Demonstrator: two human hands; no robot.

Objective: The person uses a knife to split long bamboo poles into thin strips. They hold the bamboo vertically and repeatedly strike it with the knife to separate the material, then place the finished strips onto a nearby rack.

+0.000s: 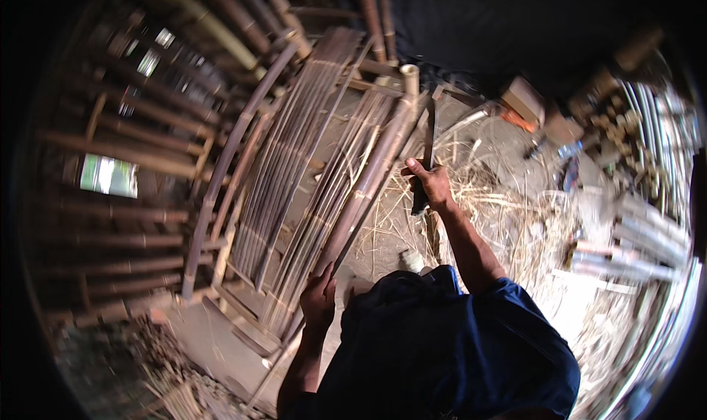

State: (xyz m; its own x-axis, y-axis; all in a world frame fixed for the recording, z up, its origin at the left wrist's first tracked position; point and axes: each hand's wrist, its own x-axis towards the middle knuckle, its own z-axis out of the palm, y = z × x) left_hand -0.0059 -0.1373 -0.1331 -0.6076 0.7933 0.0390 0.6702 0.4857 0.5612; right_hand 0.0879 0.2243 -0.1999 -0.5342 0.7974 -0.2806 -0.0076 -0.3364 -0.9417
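Dirt floor (508,147), straw litter (508,221), bamboo-pole wall (140,110), bright opening (108,175)

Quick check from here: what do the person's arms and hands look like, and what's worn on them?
Both forearms are bare, with no gloves, watch or rings visible on the left hand or right hand. A dark blue short sleeve ends above the right elbow; the same blue garment covers the torso.

I see my left hand (318,296) gripping the low end of a bamboo pole (366,184) on a slatted frame (294,162). My right hand (431,183) holds a dark blade (428,144) upright beside the pole. Straw (508,214) covers the ground (515,151) to the right.
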